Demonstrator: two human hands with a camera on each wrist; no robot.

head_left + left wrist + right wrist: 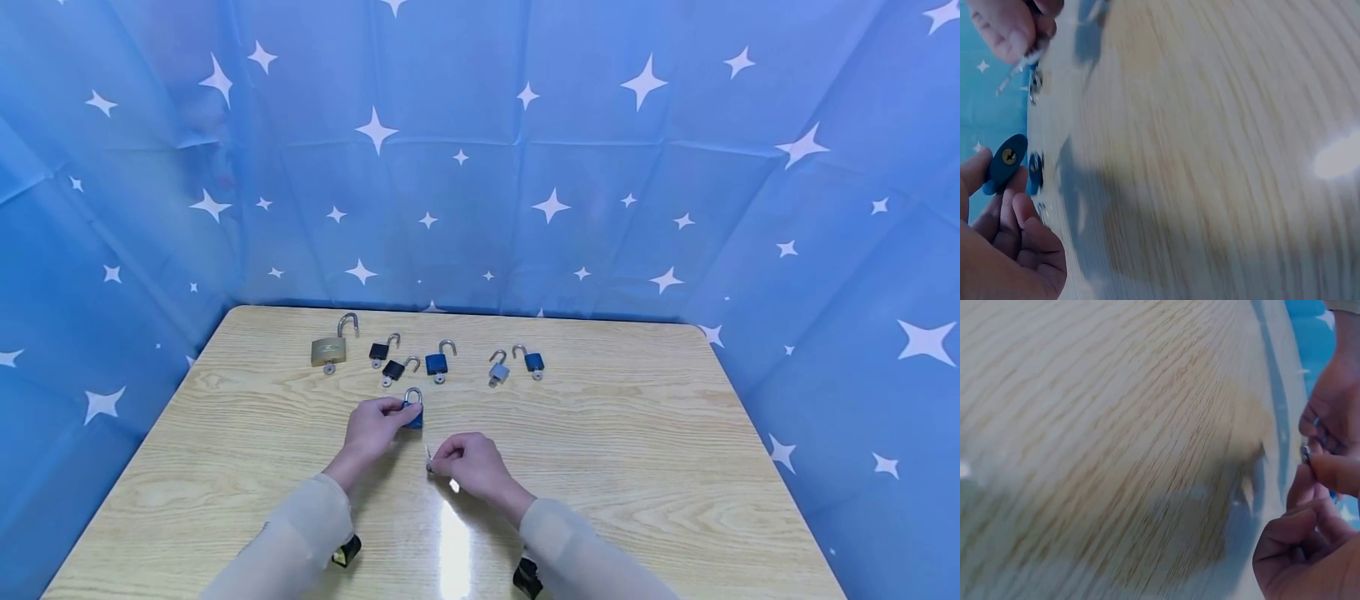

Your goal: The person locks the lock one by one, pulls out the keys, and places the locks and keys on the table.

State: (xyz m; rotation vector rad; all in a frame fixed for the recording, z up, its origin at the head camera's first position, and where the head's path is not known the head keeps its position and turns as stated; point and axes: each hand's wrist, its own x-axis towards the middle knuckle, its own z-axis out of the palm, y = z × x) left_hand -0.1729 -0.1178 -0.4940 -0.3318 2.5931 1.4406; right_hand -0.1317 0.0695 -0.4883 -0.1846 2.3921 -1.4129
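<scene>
My left hand (377, 429) holds a blue padlock (414, 417) between thumb and fingers, above the table. Its shackle points away from me and looks closed. In the left wrist view, the brass keyhole of the padlock (1015, 145) faces the camera. My right hand (474, 467) pinches a small silver key (428, 457) to the lower right of the padlock, apart from it. The blade of the key (1011, 75) sticks out beyond the fingertips, blurred. From the right wrist view, only a bit of metal (1306, 453) shows between thumb and finger.
Farther back on the wooden table (637, 433) lie several padlocks with raised shackles: a large brass one (328, 350), two black ones (379, 351), blue ones (437, 363) and a grey-blue one (498, 372). Keys sit in their bases. A blue star-patterned curtain (480, 183) hangs behind.
</scene>
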